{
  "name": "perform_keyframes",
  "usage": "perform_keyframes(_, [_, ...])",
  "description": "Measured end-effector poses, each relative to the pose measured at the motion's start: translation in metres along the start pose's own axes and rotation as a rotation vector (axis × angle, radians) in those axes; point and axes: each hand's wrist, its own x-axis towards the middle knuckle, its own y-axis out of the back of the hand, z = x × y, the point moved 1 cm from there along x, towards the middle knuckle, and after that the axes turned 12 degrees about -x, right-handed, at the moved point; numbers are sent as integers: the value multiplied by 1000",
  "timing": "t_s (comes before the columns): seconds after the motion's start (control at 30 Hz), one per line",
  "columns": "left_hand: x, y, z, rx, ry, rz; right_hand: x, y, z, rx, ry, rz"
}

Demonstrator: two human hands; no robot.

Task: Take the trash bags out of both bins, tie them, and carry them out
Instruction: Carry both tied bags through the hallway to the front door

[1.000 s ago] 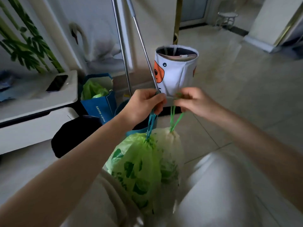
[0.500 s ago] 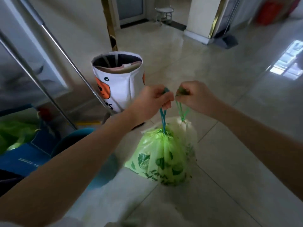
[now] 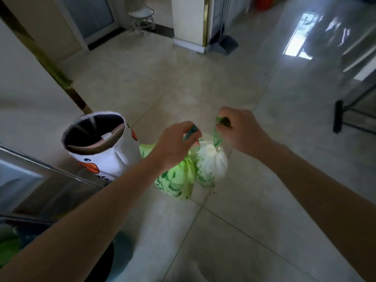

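Two tied trash bags hang side by side above the tiled floor. My left hand [image 3: 175, 145] is closed on the blue drawstring of the green printed bag [image 3: 177, 180]. My right hand [image 3: 238, 129] is closed on the green drawstring of the white bag [image 3: 211, 163], which hangs just right of the green one and touches it. A white fabric bin with an orange print [image 3: 105, 157] stands upright to the left of the bags, its dark inside showing no bag.
A wall with a gold-trimmed edge [image 3: 46, 64] runs along the left. Metal poles [image 3: 50, 169] lean at lower left. A small white stool [image 3: 141, 17], a pillar [image 3: 190, 23] and a dustpan [image 3: 225, 44] stand far ahead. A black table leg [image 3: 337, 117] is at right.
The view has swung to the right and upward, away from the cabinet and blue bag. Both hands still hold the drawstrings, with the bags now hanging farther from the white bin's front.
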Motion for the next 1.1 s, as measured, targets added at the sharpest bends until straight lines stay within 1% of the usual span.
perform_keyframes(0.1, [24,9,60,72,6,-19,6,64,5,-39,-8,-16])
perform_keyframes(0.2, [50,17,113,132,0,-44,8,126,11,-36,-66,-78])
perform_keyframes(0.27, [65,20,144,173,-18,-57,4,165,16,-19,-106,-81])
perform_keyframes(0.4, [84,9,198,215,8,-96,-14,232,25,28,-274,-103])
perform_keyframes(0.47, [88,-3,224,199,-20,-109,-27,256,31,44,-358,-109])
perform_keyframes(0.57, [91,-23,256,182,-37,-155,-47,285,44,53,-469,-95])
perform_keyframes(0.73, [100,-64,287,125,-97,-268,-84,315,72,2,-642,-33])
perform_keyframes(0.87, [113,-101,305,92,-169,-362,-113,333,94,-13,-808,54])
perform_keyframes(0.97, [125,-124,315,70,-232,-414,-134,345,112,-27,-975,95])
perform_keyframes(1.03, [134,-141,321,53,-287,-461,-149,353,125,-55,-1080,166])
perform_keyframes(1.1, [139,-153,327,58,-356,-468,-159,359,135,-73,-1165,236])
